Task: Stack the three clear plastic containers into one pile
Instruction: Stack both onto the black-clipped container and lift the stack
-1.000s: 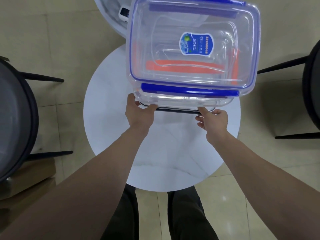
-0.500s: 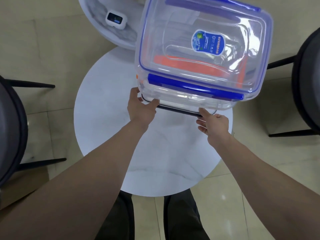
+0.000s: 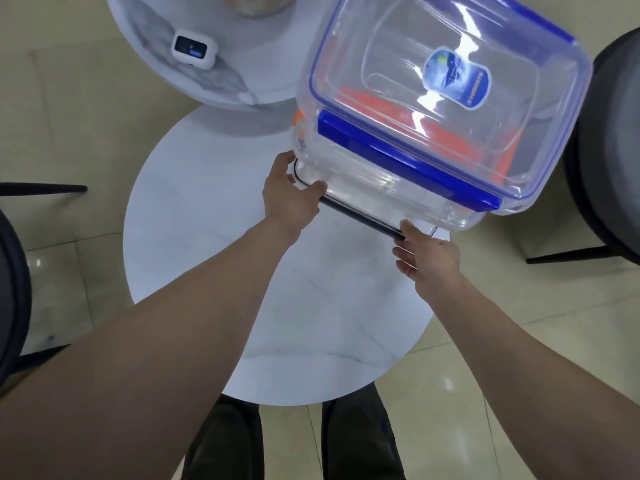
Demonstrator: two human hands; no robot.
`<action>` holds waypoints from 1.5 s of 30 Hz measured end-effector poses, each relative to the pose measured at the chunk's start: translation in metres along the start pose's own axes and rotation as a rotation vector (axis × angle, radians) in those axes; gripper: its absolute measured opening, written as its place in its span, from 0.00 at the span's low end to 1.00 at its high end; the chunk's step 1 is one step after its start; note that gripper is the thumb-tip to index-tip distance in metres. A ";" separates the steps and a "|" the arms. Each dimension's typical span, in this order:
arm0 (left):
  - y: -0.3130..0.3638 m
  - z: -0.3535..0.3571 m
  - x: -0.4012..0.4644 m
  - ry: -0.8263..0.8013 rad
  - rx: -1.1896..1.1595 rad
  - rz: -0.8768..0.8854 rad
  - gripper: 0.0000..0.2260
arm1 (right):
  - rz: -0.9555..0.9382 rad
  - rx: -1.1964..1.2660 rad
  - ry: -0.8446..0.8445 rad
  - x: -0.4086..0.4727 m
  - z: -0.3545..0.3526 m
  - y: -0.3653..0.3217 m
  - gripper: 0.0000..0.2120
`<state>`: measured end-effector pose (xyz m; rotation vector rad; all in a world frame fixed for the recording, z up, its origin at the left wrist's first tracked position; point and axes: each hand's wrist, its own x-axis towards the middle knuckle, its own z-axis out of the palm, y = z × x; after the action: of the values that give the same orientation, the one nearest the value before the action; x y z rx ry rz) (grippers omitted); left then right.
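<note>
Three clear plastic containers form one pile over the far right of the round white table (image 3: 214, 258). On top is the blue-trimmed container (image 3: 450, 98) with a blue label; under it shows an orange-trimmed container (image 3: 460, 133), and the lowest is a black-trimmed container (image 3: 363, 195). My left hand (image 3: 287, 195) grips the near left corner of the bottom container. My right hand (image 3: 426, 258) holds its near right corner from below. The pile is tilted and turned toward the right.
A second marble-topped table (image 3: 166, 71) stands beyond, with a small white device (image 3: 194, 50) on it. Dark chairs flank the table on the left (image 3: 14, 289) and right (image 3: 613, 150). My legs (image 3: 294, 441) are below the table's near edge.
The pile has swung to the right and rotated clockwise in both hands, appearing closer to the camera. The view has shifted, showing more of the far table and the white device.
</note>
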<state>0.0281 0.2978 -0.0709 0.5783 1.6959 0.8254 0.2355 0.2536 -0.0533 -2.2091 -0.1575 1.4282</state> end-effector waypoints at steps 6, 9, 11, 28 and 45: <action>0.008 0.009 0.011 -0.045 -0.020 -0.030 0.26 | 0.034 0.034 -0.008 0.003 -0.001 -0.005 0.26; 0.010 0.012 0.019 -0.053 -0.018 -0.036 0.28 | 0.063 0.057 -0.019 0.002 0.000 -0.005 0.29; 0.013 0.015 0.023 -0.063 -0.013 -0.036 0.29 | 0.083 0.075 -0.034 0.000 0.001 -0.005 0.29; 0.024 0.040 0.039 -0.025 -0.199 -0.254 0.14 | 0.203 0.207 -0.076 0.000 0.013 -0.014 0.12; 0.047 0.030 0.063 0.000 -0.100 -0.112 0.14 | 0.214 0.238 -0.037 -0.004 0.046 -0.027 0.13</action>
<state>0.0382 0.3808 -0.0784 0.4115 1.6618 0.8243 0.1982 0.2919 -0.0523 -2.0520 0.2324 1.5135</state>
